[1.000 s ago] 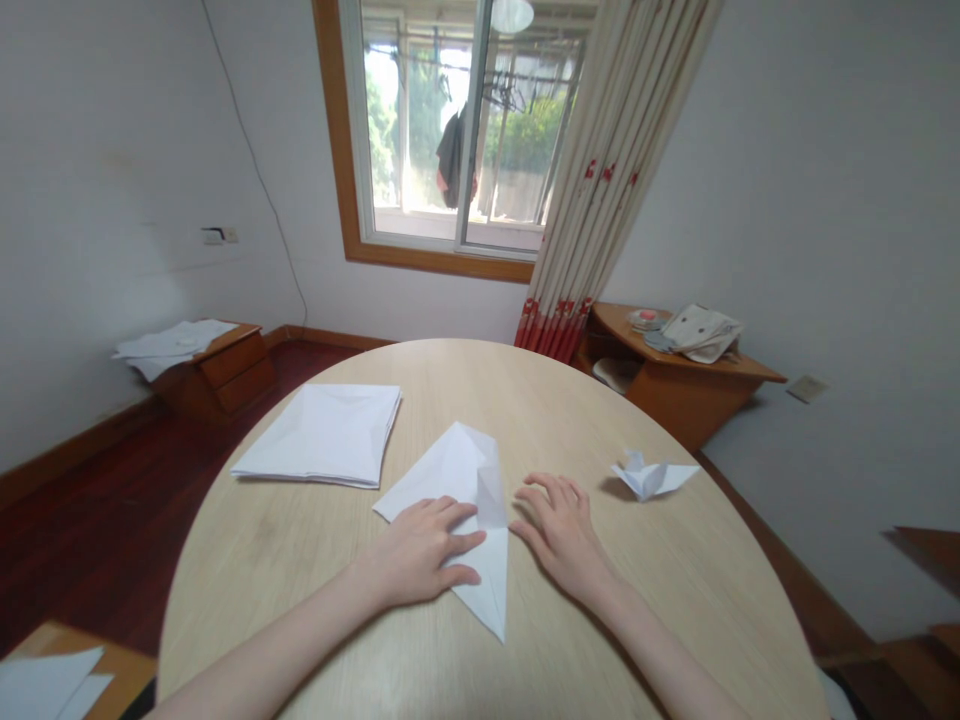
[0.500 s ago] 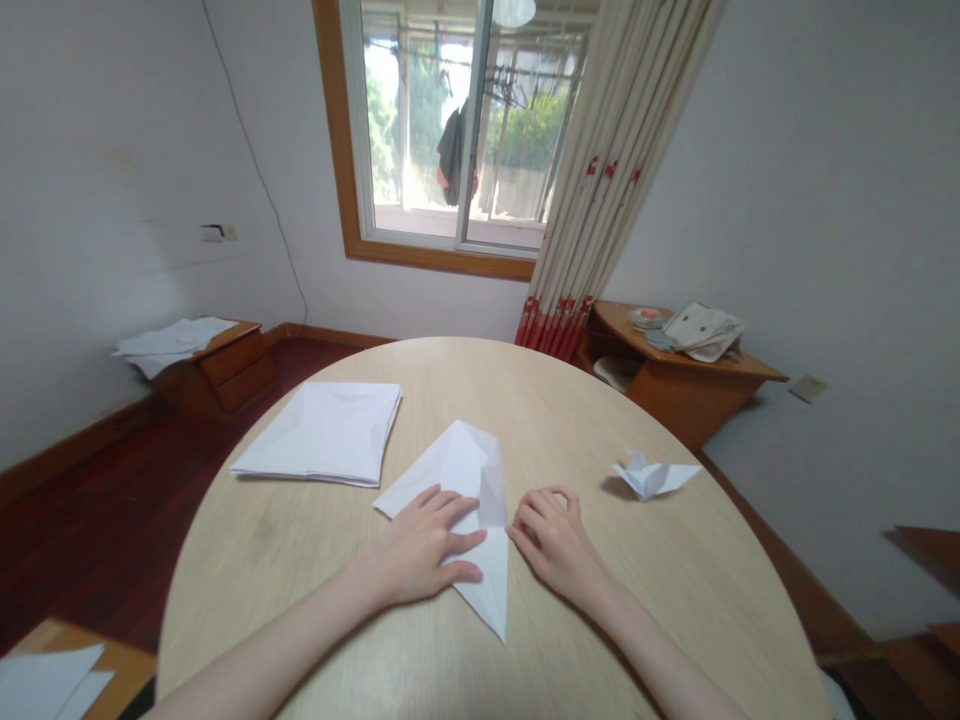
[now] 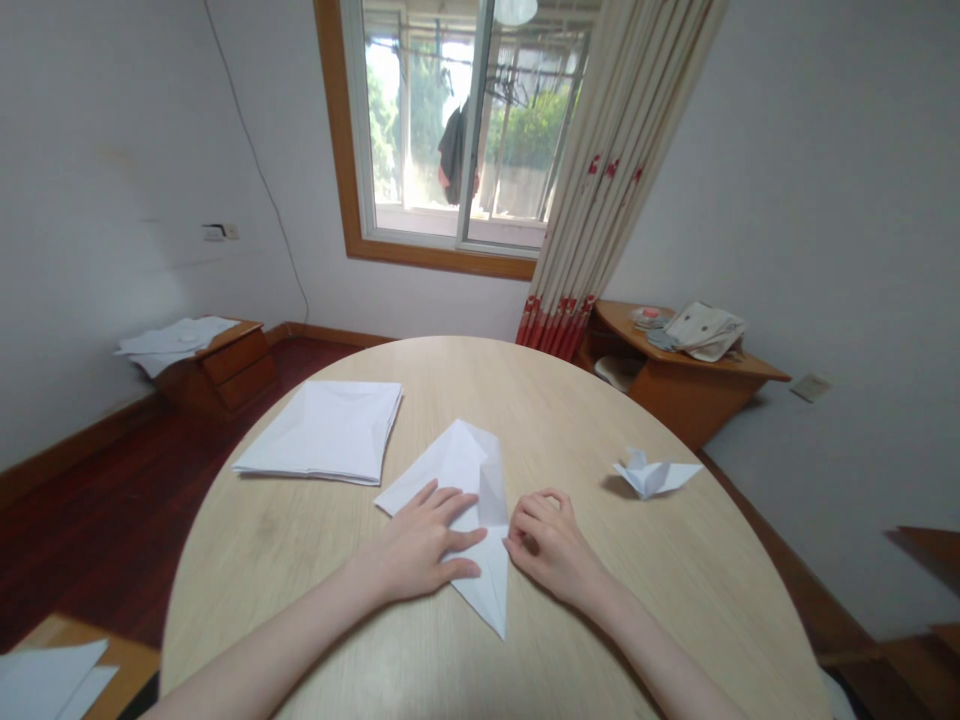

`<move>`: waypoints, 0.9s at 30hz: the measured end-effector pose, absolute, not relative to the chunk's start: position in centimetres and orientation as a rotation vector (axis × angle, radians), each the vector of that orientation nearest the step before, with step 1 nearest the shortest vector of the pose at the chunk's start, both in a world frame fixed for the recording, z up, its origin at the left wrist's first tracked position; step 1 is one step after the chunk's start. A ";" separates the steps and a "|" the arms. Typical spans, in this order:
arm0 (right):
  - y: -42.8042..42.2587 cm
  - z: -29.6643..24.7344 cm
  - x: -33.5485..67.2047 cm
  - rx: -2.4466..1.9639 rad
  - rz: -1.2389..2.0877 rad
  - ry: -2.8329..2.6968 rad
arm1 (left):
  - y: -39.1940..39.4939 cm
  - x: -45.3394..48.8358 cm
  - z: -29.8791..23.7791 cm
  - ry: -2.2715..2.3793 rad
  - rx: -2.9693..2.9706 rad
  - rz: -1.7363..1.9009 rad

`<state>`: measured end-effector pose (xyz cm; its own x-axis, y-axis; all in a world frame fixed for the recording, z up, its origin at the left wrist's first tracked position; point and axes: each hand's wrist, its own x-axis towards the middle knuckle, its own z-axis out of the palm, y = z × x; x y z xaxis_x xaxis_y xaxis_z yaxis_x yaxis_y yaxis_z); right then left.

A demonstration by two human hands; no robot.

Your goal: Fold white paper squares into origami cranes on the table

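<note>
A partly folded white paper (image 3: pixel 461 470) lies on the round light wooden table (image 3: pixel 570 640) in front of me. My left hand (image 3: pixel 420 545) rests flat on its lower part, fingers stretched out and pressing it down. My right hand (image 3: pixel 551 545) sits at the paper's right edge with its fingers curled in; its fingertips touch that edge, and I cannot make out whether they pinch it.
A stack of white sheets (image 3: pixel 322 430) lies at the table's left. A small folded paper figure (image 3: pixel 654 475) sits at the right. A low wooden cabinet (image 3: pixel 217 365) with papers stands left, a corner shelf (image 3: pixel 675 375) with a bag right, a window behind.
My right hand has curled its spread fingers and slid a little left to the paper's edge. My left hand stays pressed on the paper.
</note>
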<state>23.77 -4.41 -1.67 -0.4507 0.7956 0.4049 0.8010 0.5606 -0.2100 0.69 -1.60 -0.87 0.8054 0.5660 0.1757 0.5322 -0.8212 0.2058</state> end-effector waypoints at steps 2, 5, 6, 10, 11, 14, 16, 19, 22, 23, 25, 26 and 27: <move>-4.6 -1.5 23.7 -1.276 0.027 -2.354 | -1.6 0.7 -0.8 0.877 2.843 0.335; -4.8 -1.2 23.5 -1.264 0.095 -2.371 | -1.6 0.8 -0.6 0.888 2.829 0.316; -4.9 -1.2 23.4 -1.257 0.125 -2.373 | -1.6 0.8 -0.6 0.892 2.822 0.309; -5.3 -0.8 23.1 -1.213 0.228 -2.386 | -1.6 0.8 -0.3 0.905 2.799 0.296; -5.4 -0.7 23.0 -1.201 0.245 -2.392 | -1.6 0.8 -0.3 0.906 2.796 0.293; -5.7 -0.6 22.9 -1.169 0.293 -2.424 | -1.6 0.8 -0.2 0.909 2.785 0.276; -5.7 -0.7 22.9 -1.150 0.325 -2.447 | -1.6 0.8 -0.3 0.916 2.776 0.269; -5.8 -0.8 23.0 -1.118 0.367 -2.467 | -1.6 0.8 -0.5 0.919 2.773 0.276; -6.0 -0.7 22.8 -1.099 0.413 -2.480 | -1.6 0.7 -0.5 0.917 2.776 0.285; -6.1 -0.6 22.7 -1.096 0.427 -2.484 | -1.6 0.7 -0.5 0.919 2.776 0.284; -6.4 -0.3 22.5 -1.087 0.455 -2.495 | -1.6 0.6 -0.5 0.920 2.775 0.275; -6.5 -0.2 22.4 -1.082 0.470 -2.499 | -1.6 0.6 -0.5 0.920 2.774 0.272; -6.6 -0.1 22.3 -1.078 0.485 -2.503 | -1.6 0.6 -0.6 0.920 2.772 0.272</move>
<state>22.29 -6.64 -0.06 -0.6380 0.7441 0.1981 0.6162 0.6477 -0.4481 0.61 -1.56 -0.56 0.7882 0.6058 0.1084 0.5675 -0.7835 0.2531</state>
